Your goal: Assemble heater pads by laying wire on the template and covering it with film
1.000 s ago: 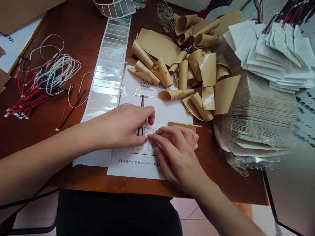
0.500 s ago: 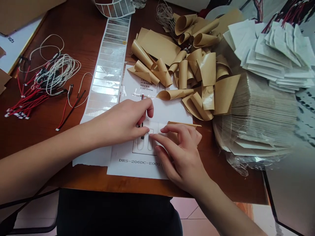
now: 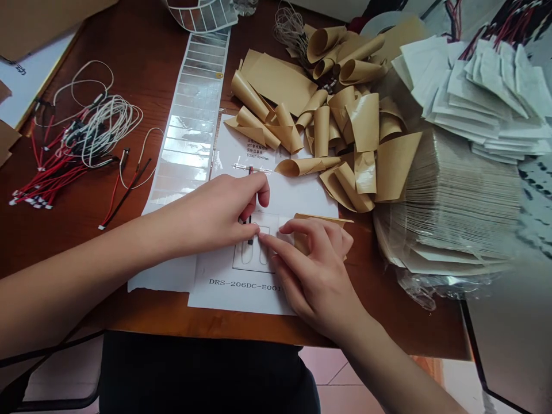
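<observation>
A small white sheet with loop-shaped outlines [image 3: 240,263] lies on a printed paper [image 3: 241,296] in front of me. A thin wire with a black sleeve [image 3: 250,237] runs up it, passing beneath my left hand [image 3: 228,207]. That hand is closed, its fingers curled and its thumb pressed down next to the wire. From the other side comes my right hand [image 3: 321,259], with fingers apart. Its index fingertip meets my left thumb tip over the sheet. Whether a fine wire lies under the fingertips is hidden. A brown paper piece [image 3: 302,241] lies partly beneath the right hand.
Curled brown paper pieces [image 3: 321,129] are heaped beyond my hands. A strip of silver labels [image 3: 190,115] runs along the left of the paper. Bundled red and white wires [image 3: 103,129] lie farther left. A tall stack of flat sheets [image 3: 466,195] stands at right, white pads [image 3: 483,92] behind.
My right index fingertip has slid slightly left to my left thumb tip. The left hand and the other things stay almost the same.
</observation>
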Action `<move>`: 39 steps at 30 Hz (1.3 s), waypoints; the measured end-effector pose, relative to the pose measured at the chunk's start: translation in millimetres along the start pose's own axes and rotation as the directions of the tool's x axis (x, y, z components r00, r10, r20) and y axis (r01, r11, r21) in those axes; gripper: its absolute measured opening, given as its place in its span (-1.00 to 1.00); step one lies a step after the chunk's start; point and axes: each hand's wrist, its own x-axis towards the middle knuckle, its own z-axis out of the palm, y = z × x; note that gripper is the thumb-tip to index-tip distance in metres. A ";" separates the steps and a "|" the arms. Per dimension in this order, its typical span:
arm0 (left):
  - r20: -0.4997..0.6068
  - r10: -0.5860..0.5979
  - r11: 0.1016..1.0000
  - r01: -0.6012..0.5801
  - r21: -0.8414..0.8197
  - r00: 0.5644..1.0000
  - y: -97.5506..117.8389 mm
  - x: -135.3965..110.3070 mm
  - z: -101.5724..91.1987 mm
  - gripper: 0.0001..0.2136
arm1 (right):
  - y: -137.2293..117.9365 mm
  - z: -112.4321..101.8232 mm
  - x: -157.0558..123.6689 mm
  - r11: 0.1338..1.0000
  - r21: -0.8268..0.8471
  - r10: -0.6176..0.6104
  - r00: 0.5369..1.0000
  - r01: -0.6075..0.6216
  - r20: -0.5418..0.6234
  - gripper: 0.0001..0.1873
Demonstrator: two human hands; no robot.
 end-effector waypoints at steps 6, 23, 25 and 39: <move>0.030 -0.016 1.000 0.016 -0.010 0.999 1.4 -1.0 -3.2 -0.79 | 0.2 0.4 -0.5 1.000 -0.017 -0.002 1.000 0.002 -0.005 -0.71; 0.000 -0.036 0.999 0.036 -0.017 0.999 2.4 -1.0 -1.2 -0.72 | -0.4 -1.4 -0.5 0.994 0.072 0.078 0.997 -0.078 -0.002 -0.80; 0.006 -0.033 0.999 0.033 -0.017 0.999 2.9 -1.1 -2.0 -0.72 | -0.4 -1.5 -0.5 0.995 0.073 0.071 0.997 -0.071 0.004 -0.79; -0.026 -0.016 1.000 0.016 -0.020 1.000 2.1 -1.5 1.0 -0.73 | -0.2 -1.1 -0.7 0.997 0.064 0.049 0.999 -0.049 -0.002 -0.76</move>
